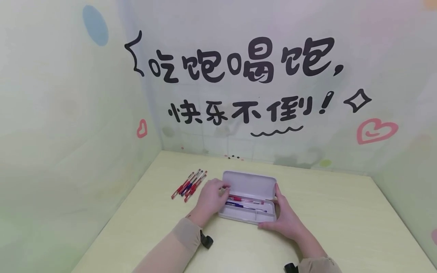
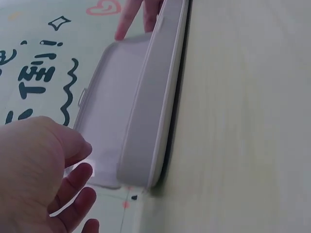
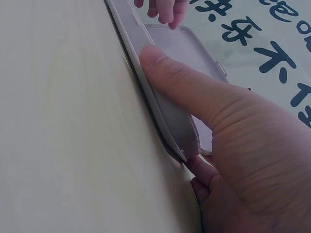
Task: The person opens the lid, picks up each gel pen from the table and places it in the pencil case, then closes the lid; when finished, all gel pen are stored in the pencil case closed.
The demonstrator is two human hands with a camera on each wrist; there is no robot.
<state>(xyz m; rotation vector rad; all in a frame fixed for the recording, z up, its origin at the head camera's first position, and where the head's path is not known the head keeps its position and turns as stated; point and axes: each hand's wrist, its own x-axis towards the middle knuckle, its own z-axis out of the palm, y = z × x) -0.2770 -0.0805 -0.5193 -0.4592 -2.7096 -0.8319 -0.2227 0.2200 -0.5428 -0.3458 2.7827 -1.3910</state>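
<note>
A pale lilac pencil case [image 1: 239,218] lies on the table with its lid [image 1: 250,184] raised. Inside it are a red pen [image 1: 244,200] and a blue pen [image 1: 244,206]. My right hand [image 1: 288,218] grips the case's right end, its thumb [image 3: 163,65] along the front wall and other fingers around the end. At the opposite end, my left hand [image 1: 212,195] is beside the lid's left edge with fingers loosely bent. Nothing shows in its grasp, and whether it touches the lid is unclear in the left wrist view.
Several red and dark blue pens [image 1: 189,185] lie in a loose group on the pale table [image 1: 153,227], left of the case. A printed backdrop [image 1: 211,144] stands behind the table, with side panels at left and right.
</note>
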